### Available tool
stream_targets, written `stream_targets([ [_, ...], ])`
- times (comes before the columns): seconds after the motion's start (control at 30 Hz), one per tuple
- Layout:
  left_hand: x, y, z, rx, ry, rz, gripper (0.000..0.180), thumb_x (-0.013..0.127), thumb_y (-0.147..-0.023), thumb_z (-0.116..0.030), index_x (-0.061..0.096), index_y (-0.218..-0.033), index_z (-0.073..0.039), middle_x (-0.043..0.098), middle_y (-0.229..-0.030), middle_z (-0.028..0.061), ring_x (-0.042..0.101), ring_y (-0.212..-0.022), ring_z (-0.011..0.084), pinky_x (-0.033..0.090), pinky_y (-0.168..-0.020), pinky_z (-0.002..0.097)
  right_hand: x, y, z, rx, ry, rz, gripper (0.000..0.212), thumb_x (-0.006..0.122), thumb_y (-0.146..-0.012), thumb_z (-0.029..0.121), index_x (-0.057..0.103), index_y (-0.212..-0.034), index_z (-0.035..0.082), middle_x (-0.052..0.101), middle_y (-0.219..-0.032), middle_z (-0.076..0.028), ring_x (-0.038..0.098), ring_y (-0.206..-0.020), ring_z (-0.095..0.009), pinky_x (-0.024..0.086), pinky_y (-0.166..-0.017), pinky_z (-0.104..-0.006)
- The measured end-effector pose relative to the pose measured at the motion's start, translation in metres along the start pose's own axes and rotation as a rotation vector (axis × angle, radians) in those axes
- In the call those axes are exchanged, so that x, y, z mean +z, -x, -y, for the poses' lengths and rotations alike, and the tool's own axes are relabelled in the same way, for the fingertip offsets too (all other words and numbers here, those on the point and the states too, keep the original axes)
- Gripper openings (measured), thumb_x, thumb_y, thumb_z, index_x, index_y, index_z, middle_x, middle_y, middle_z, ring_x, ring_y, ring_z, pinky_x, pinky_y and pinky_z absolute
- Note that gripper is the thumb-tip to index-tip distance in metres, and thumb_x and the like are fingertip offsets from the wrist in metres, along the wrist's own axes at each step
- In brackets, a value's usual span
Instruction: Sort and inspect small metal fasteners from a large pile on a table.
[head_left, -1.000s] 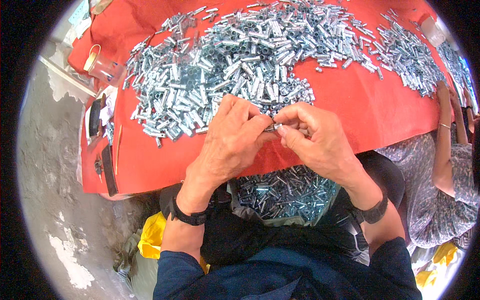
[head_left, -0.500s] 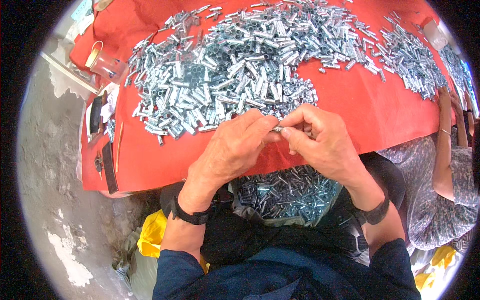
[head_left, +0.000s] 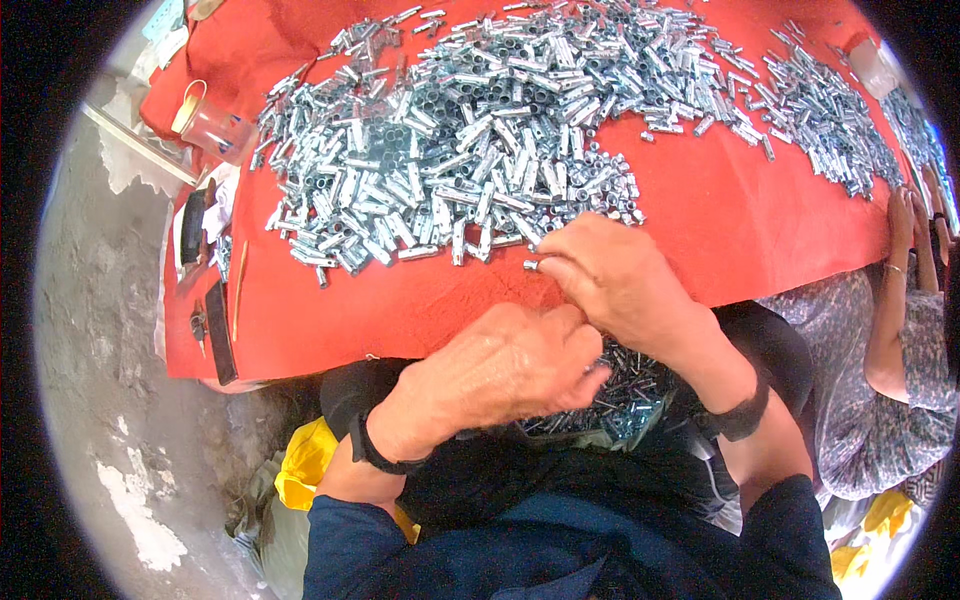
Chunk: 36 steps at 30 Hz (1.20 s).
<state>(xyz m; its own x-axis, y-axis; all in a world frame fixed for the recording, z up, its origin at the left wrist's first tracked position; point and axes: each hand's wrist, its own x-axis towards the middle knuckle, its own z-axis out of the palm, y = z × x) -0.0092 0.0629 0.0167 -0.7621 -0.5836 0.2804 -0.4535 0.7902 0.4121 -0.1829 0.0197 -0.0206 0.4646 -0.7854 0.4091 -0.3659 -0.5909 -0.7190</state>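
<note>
My left hand (head_left: 505, 365) is over the near edge of the red-covered table, above a bin of small metal pins (head_left: 635, 385). Its fingers are curled together, and what they hold, if anything, is hidden. Bent down at the near edge of the silver tube pile (head_left: 450, 160), my right hand (head_left: 615, 275) has thumb and forefinger closed. A short silver metal piece (head_left: 531, 265) shows right at its thumb tip; whatever lies between the fingers is too small to make out. Short ring-like pieces (head_left: 612, 185) lie just beyond the right hand.
Red cloth (head_left: 720, 210) covers the table. A clear plastic jar (head_left: 215, 130) lies at the left, near a dark flat bar (head_left: 219, 330) and a thin wooden stick (head_left: 239, 290). Another metal pile (head_left: 830, 120) is at the right, where another person's arm (head_left: 890, 310) rests.
My hands were together, pinching a small piece. Now they are apart: the left has dropped toward me over the bin, and the right has shifted to the pile's near edge.
</note>
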Motion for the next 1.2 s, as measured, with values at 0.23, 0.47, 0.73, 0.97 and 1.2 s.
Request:
stream_targets([
  [0.23,-0.010,0.005,0.015,-0.140,0.003,-0.061,0.036,0.081,-0.078,-0.034,0.058,-0.087,-0.007,0.055,-0.078,0.0107,0.060,-0.068,0.0320,0.050,-0.058,0.0422,0.003,-0.004,-0.003,-0.120,0.033,0.043,0.016,0.065,-0.087,0.009,0.065,-0.102,0.004,0.060,-0.087,-0.014,0.062,-0.081,-0.033,0.049,-0.066,-0.0392],
  [0.47,-0.014,0.006,0.035,-0.210,-0.050,-0.196,0.034,0.074,-0.085,-0.028,0.053,-0.095,-0.003,0.055,-0.083,0.0154,0.062,-0.072,0.0360,0.051,-0.058,0.0445,-0.021,-0.003,0.027,0.456,-0.609,0.064,0.020,0.061,-0.097,0.014,0.065,-0.106,-0.004,0.068,-0.087,-0.003,0.061,-0.078,-0.006,0.051,-0.068,-0.0250],
  [0.73,-0.009,0.007,0.035,-0.293,-0.016,-0.075,0.032,0.069,-0.090,-0.025,0.049,-0.097,-0.001,0.054,-0.088,0.0192,0.062,-0.076,0.0408,0.050,-0.061,0.0467,-0.020,-0.005,0.030,0.522,-0.650,0.085,0.015,0.063,-0.092,0.006,0.064,-0.101,-0.005,0.068,-0.086,-0.005,0.062,-0.077,-0.007,0.051,-0.065,-0.0236],
  [0.97,-0.014,0.002,0.027,-0.463,0.148,-0.001,0.026,0.065,-0.092,-0.015,0.056,-0.113,-0.003,0.056,-0.097,0.0199,0.059,-0.093,0.0404,0.048,-0.078,0.0460,-0.012,0.003,0.030,0.534,-0.581,-0.025,0.010,0.062,-0.092,0.005,0.064,-0.097,-0.004,0.067,-0.084,-0.004,0.062,-0.074,-0.007,0.050,-0.063,-0.0228],
  [1.2,-0.009,0.007,0.034,-0.329,0.159,-0.109,0.025,0.059,-0.096,-0.014,0.051,-0.115,0.001,0.055,-0.098,0.0231,0.061,-0.090,0.0447,0.049,-0.074,0.0496,-0.002,0.008,0.032,0.505,-0.712,-0.155,0.008,0.062,-0.093,0.003,0.061,-0.100,-0.002,0.066,-0.086,-0.004,0.065,-0.075,-0.008,0.053,-0.065,-0.0236],
])
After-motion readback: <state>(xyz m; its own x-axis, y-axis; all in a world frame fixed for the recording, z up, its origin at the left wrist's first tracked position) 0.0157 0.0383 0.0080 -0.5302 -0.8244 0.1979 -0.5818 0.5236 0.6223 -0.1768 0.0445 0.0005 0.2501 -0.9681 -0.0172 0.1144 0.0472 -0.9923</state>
